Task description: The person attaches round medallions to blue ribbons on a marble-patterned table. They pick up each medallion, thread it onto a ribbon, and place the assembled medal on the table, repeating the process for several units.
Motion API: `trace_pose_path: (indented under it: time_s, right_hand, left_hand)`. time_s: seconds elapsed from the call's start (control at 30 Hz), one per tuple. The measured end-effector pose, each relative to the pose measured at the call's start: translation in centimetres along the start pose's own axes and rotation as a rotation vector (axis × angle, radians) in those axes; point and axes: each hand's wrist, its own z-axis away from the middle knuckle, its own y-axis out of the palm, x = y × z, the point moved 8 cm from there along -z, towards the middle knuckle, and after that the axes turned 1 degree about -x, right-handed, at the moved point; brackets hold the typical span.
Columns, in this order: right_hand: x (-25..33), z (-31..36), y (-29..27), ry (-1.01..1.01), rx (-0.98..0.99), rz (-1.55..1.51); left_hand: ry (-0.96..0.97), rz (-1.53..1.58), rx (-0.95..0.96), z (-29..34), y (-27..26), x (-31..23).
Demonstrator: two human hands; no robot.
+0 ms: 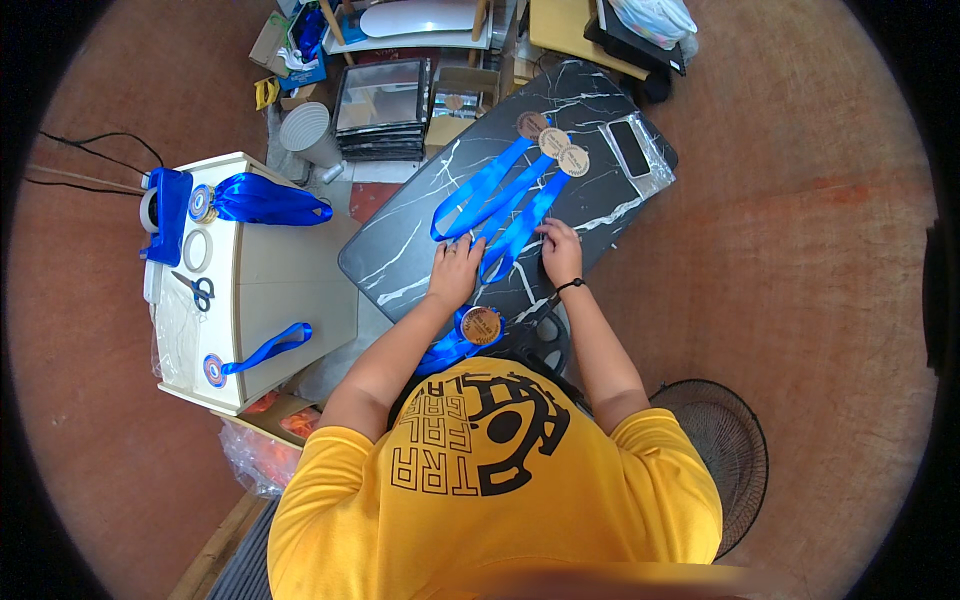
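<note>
Three medals lie in a slanting row on the black marbled table: a dark bronze medal [532, 125], a paler middle medal [553, 142] and another pale medal [573, 160]. Their blue ribbons [515, 225] run back side by side toward me. My left hand [457, 264] rests with fingers apart at the near ends of the left and middle ribbons. Beside the rightmost ribbon, my right hand [560, 250] has its fingers bent and pinched at the ribbon's edge. Close to my body, below the table edge, is a gold-coloured medal [480, 326] on bunched blue ribbon.
A phone [630, 148] on clear plastic lies at the table's [400, 250] far right. On the white cabinet [290, 255] at left are bundled medals [203, 204], a tape roll [197, 250], scissors [196, 290] and a single medal [214, 370]. A fan [730, 460] stands at right.
</note>
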Motion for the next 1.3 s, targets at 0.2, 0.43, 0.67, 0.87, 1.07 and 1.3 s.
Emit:
trace_pose_path:
  time_s: [0.2,0.43,0.67,0.87,1.07,1.3]
  right_hand:
    - [0.1,0.2,-0.2,-0.015,-0.005,-0.021]
    - [1.0,0.3,-0.6,-0.046,-0.003,-0.048]
    - [2.7,2.7,0.6,0.068,0.282,-0.161]
    - [5.0,9.8,5.4,0.153,0.834,-0.050]
    - [7.9,12.7,6.1,0.024,0.664,-0.011]
    - [4.2,13.2,7.8,0.265,0.743,-0.241]
  left_hand:
    - [-0.023,0.100,-0.029,0.0,-0.2,0.2]
    - [0.039,0.183,-0.097,-0.2,-1.8,-0.3]
    - [-0.260,0.361,-0.201,2.2,-4.7,2.4]
    - [-0.414,0.446,-0.113,6.0,-4.6,4.2]
    - [-0.493,0.474,0.129,8.3,-2.5,4.2]
    - [-0.382,0.586,0.212,8.6,-1.0,2.9]
